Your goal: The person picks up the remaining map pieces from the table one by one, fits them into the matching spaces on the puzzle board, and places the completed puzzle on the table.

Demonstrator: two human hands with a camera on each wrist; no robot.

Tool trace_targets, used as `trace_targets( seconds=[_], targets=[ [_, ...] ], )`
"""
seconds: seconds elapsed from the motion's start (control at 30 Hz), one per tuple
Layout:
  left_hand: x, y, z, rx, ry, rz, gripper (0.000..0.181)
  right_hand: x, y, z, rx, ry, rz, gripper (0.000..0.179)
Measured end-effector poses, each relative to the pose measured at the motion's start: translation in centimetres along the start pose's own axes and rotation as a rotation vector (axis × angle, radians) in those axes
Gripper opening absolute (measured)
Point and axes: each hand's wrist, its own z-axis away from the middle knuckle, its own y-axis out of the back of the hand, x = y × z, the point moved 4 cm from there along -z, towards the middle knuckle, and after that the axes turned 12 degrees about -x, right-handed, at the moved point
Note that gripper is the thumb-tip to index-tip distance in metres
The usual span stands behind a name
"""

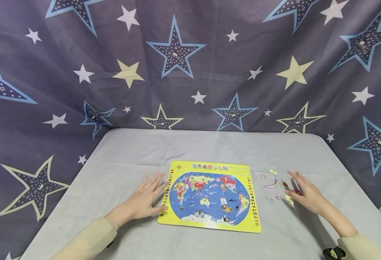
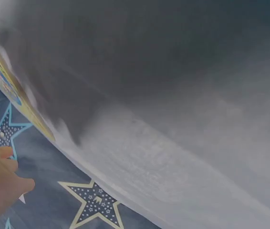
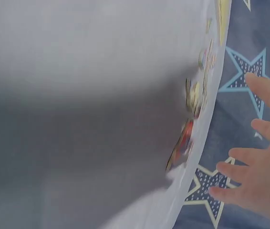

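Note:
A yellow-bordered world map puzzle board point(image 1: 249, 224) lies flat, its blue oval map showing coloured continents and animals. At its left edge is my left hand point(image 1: 145, 198), fingers spread, with fingertips right at the yellow border. My right hand point(image 1: 307, 194) is over the right part of a group of small loose puzzle pieces, its fingers apart and relaxed. Among them are a curved pink-purple piece point(image 1: 270, 186), a yellow-and-white piece point(image 1: 273, 172) and another yellowish piece point(image 1: 289, 200) near my thumb. A reddish piece point(image 3: 185, 136) shows below the fingers in the right wrist view, partly hidden in the head view.
A pale grey cloth covers the table point(image 1: 138, 148). Behind it and along both sides hangs a dark curtain point(image 1: 210, 79) printed with stars. The loose pieces lie right of the board, several close together.

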Motion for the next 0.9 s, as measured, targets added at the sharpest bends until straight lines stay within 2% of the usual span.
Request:
trace_targets(
  seconds=[0.17, 0.43, 0.67, 0.9],
  targets=[
    [0.3, -0.3, 0.1, -0.008, -0.008, 0.013, 0.077, 1.1, 0.6, 0.2, -0.027, -0.026, -0.093, 0.069],
    [1.0, -0.8, 0.1, -0.009, -0.075, 0.05, 0.075, 2.7, 1.5, 0.1, -0.029, -0.074, -0.07, 0.062],
    [1.4, -1.3, 0.5, -0.078, -0.067, 0.109, 0.074, 3.9, 1.8, -0.3, -0.036, -0.097, -0.085, 0.053],
    [1.7, -1.8, 0.4, -0.134, -0.068, 0.106, 0.075, 4.8, 1.9, -0.6, 0.003, -0.089, -0.094, 0.045]
  ],
)
